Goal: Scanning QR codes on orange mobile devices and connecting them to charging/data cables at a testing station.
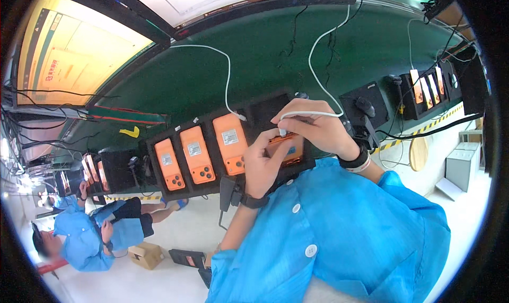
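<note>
"Grasping anything, is the left hand?"

"Yes, it is clasping an orange phone by its left side, at the right end of a black tray, close to the wearer's blue shirt."

"And the right hand?"

"It is pinching the white plug of a white cable at the phone's far edge. Whether the plug is sitting fully in, I cannot tell."

"What is lying nearby?"

"Three more orange phones are resting on the tray to the left, each bearing a pale label. A second white cable is ending beside the closest one's far edge."
</note>
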